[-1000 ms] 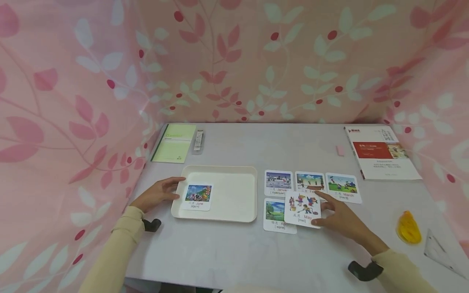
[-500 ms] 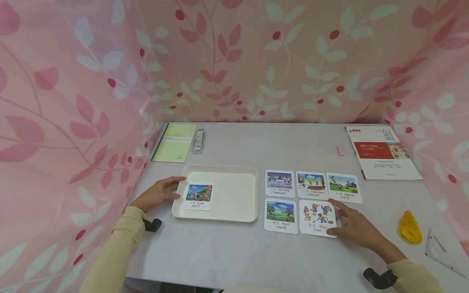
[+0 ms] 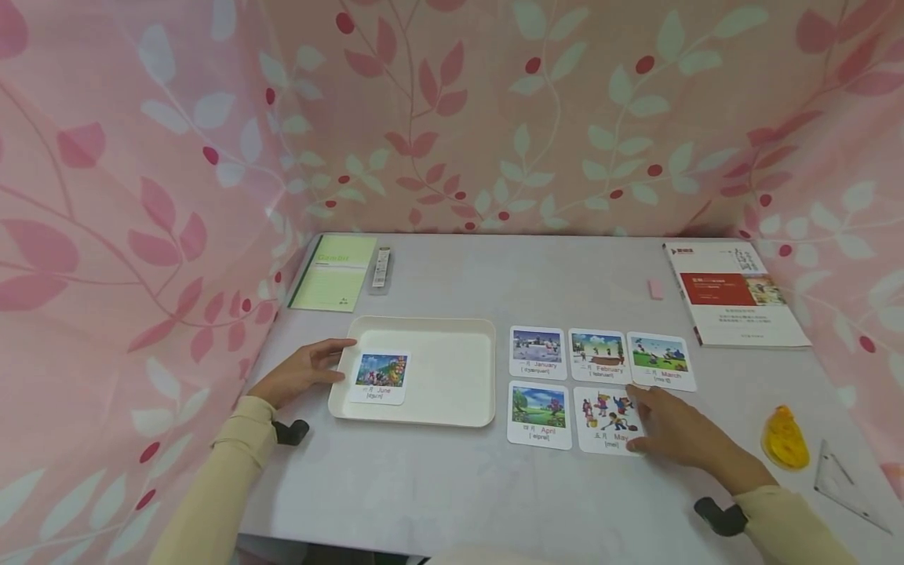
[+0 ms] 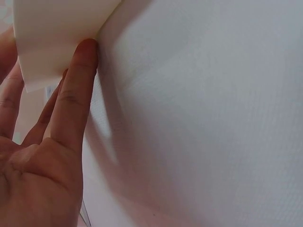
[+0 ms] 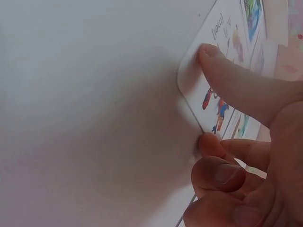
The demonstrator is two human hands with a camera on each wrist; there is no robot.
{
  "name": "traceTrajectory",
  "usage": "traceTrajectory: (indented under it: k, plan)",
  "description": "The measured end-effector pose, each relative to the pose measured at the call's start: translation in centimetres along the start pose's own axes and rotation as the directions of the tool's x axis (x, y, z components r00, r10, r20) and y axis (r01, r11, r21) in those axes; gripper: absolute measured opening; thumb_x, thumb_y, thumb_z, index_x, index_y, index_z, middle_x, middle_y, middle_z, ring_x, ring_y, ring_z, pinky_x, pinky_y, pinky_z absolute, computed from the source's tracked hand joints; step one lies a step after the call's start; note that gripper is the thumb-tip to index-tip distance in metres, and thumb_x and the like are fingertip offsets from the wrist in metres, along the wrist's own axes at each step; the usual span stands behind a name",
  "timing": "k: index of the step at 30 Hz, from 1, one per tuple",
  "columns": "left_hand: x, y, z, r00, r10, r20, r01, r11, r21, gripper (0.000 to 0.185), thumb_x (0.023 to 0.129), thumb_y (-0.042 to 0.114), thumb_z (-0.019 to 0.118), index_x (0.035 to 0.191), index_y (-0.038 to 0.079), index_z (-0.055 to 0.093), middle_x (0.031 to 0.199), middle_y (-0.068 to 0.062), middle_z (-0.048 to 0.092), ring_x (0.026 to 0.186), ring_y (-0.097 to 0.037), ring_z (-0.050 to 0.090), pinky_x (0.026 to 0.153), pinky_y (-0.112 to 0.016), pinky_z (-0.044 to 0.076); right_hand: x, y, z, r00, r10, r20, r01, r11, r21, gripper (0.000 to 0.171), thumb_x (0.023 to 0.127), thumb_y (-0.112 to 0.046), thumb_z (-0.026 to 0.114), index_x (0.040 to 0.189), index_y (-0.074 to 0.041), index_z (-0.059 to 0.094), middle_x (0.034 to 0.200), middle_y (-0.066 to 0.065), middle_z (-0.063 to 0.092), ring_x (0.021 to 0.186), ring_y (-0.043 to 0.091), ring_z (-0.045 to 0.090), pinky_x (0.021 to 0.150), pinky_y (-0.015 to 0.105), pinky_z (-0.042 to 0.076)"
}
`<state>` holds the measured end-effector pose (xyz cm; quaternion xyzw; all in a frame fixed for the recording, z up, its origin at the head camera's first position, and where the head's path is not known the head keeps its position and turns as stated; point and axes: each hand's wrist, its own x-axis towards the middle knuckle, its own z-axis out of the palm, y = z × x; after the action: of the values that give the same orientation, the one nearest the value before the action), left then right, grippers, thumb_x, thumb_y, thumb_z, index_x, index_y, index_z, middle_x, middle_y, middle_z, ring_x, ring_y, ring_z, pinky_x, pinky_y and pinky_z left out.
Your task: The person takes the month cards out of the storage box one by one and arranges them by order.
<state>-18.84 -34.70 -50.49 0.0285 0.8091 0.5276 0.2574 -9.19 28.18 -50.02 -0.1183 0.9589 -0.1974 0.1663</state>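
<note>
At the tray's left end, my left hand [image 3: 300, 377] holds the white tray [image 3: 452, 377] with thumb and fingers at its rim; the left wrist view shows fingertips against the tray wall [image 4: 45, 33]. A June picture card [image 3: 380, 378] lies inside, toward the left. To the right, my right hand [image 3: 678, 428] holds the May card [image 3: 599, 420] by its right side, thumb on its face and index finger at its edge. The April card [image 3: 540, 414] lies beside it. Above them, January [image 3: 537, 353], February [image 3: 598, 357] and March [image 3: 661, 361] cards form a row.
A green notebook [image 3: 333, 273] and a small clear case [image 3: 380, 271] lie at the back left. At the back right are a pink eraser [image 3: 656, 289] and a white-and-red book [image 3: 734, 298]. A yellow object [image 3: 785, 439] and a clear set square [image 3: 847, 486] lie front right.
My right hand has brought the May card right and down, off the April and February cards, to a flat spot beside April. The left hand has stayed at the tray.
</note>
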Motion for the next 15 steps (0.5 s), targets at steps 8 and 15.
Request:
traceTrajectory:
  k: [8, 15]
  plan:
    - [0.1, 0.0, 0.0, 1.0, -0.002, 0.0, 0.002, 1.0, 0.007, 0.071, 0.089, 0.008, 0.078, 0.154, 0.013, 0.048, 0.163, -0.016, 0.033, 0.151, -0.04, 0.028, 0.115, -0.056, 0.034, 1.1, -1.1, -1.8, 0.999, -0.01, -0.038, 0.012, 0.998, 0.059, 0.09, 0.073, -0.033, 0.094, 0.142, 0.005, 0.052, 0.096, 0.004, 0.06, 0.084, 0.022, 0.056, 0.063, 0.029, 0.05]
    - [0.2, 0.0, -0.1, 1.0, -0.01, 0.0, 0.01, 1.0, -0.019, 0.07, 0.089, 0.007, 0.077, 0.153, 0.013, 0.05, 0.163, -0.015, 0.033, 0.151, -0.039, 0.028, 0.115, -0.056, 0.035, 4.6, -5.5, -3.7, 0.995, -0.079, -0.056, 0.087, 0.985, 0.149, 0.084, 0.083, -0.029, 0.087, 0.151, -0.002, 0.046, 0.108, 0.01, 0.061, 0.083, 0.021, 0.057, 0.06, 0.029, 0.05]
